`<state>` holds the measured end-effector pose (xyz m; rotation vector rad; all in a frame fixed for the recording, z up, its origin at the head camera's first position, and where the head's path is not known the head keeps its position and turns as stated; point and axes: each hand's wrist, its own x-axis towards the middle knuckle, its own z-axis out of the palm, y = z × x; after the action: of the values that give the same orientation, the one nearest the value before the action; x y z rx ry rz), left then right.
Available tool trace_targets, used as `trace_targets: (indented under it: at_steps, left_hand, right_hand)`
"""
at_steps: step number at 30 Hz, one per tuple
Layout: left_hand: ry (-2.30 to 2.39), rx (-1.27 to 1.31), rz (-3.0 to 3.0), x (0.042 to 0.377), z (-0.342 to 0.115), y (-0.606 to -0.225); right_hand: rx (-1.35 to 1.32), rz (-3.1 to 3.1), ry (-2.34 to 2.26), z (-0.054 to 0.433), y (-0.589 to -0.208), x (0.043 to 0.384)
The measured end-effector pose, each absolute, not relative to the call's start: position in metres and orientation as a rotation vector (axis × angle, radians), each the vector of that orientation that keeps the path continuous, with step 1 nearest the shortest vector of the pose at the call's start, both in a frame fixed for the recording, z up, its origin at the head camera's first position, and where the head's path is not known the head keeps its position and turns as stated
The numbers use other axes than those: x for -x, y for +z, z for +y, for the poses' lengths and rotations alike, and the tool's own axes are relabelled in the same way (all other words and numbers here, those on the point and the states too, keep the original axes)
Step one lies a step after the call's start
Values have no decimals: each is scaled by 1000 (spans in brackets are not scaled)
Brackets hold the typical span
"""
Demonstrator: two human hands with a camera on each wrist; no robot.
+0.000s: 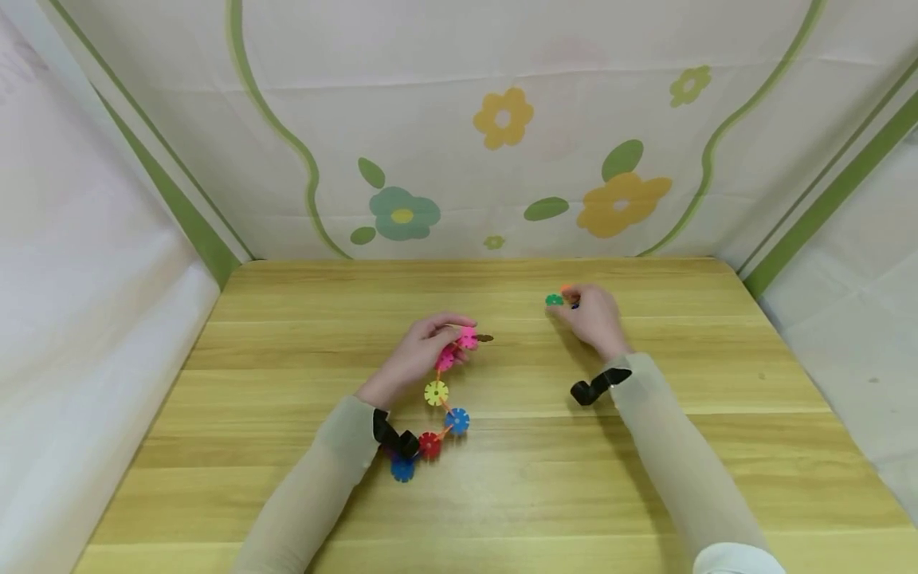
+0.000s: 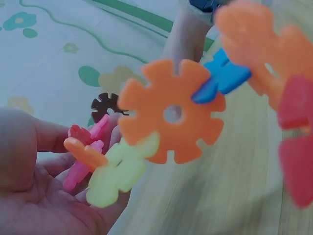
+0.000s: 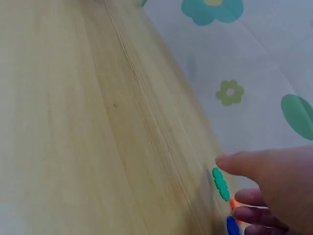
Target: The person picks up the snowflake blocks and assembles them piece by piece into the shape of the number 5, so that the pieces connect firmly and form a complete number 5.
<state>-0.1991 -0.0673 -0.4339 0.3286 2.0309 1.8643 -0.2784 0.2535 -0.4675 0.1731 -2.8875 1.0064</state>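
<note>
In the head view my left hand (image 1: 419,351) pinches the upper end of a chain of slotted snowflake discs (image 1: 436,393), by a pink disc (image 1: 468,338). A dark brown disc (image 2: 105,106) sticks out from that end. Pink, pale yellow, orange, blue and red discs interlock along the chain, which hangs down beside the left wrist. At the back right, my right hand (image 1: 594,319) reaches over loose discs: a green disc (image 3: 220,184), an orange disc (image 1: 566,288) and a dark blue disc (image 3: 233,225). Its thumb and fingers stand apart close to the green disc.
The wooden table (image 1: 645,494) meets a flower-printed cloth wall (image 1: 445,143) at its back edge. White cloth also hangs at the left and right sides. Black camera mounts (image 1: 598,387) sit on both wrists.
</note>
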Motion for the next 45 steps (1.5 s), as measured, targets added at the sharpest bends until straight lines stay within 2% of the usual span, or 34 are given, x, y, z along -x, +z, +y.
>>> trace_targets:
  at_steps: [5,12,23,30,45]
  left_hand:
    - [1877,-342,2014,199,-66,-433]
    - [1886,-357,2024,199,-67,-434]
    - [1902,-296,2065,198,-67,-434]
    - [1896,-293,2077,196,-66,-434]
    - [1961,-300,2063,196,-64,-440]
  right_hand:
    - [-124,-2927,1061,251,-469,286]
    - [-101,-2840,1381,244,-466,279]
    - [-221,-2694,2037,204,-435,219]
    - [-189,-2576,2141,185,-438,203]
    - [-115,-2478,2269,176,-444,196]
